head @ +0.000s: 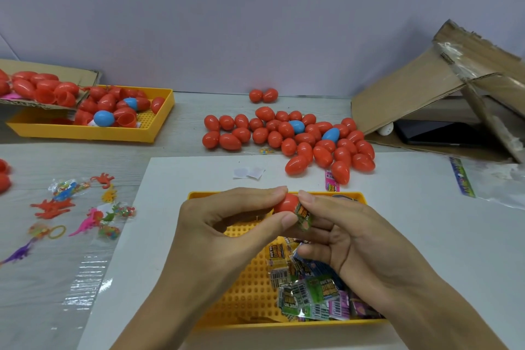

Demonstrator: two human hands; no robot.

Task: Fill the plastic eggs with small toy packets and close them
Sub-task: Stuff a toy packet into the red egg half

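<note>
A red plastic egg (286,203) is held above the near yellow tray (250,287), pinched between the thumb and fingers of the left hand (227,224); the right hand (343,233) meets it from the other side, its fingertips pinching a small green toy packet (304,214) against the egg's open end; the two hands are close together, fingertips almost touching. Under them, the tray's right half holds a heap of toy packets (312,290). Farther back on the surface (426,221) lies a pile of closed eggs (289,139), mostly red, two blue. At far left a second yellow tray (162,111) holds egg halves; loose toy dinosaurs (71,207) lie at left; a torn cardboard box (443,88) stands at right.
</note>
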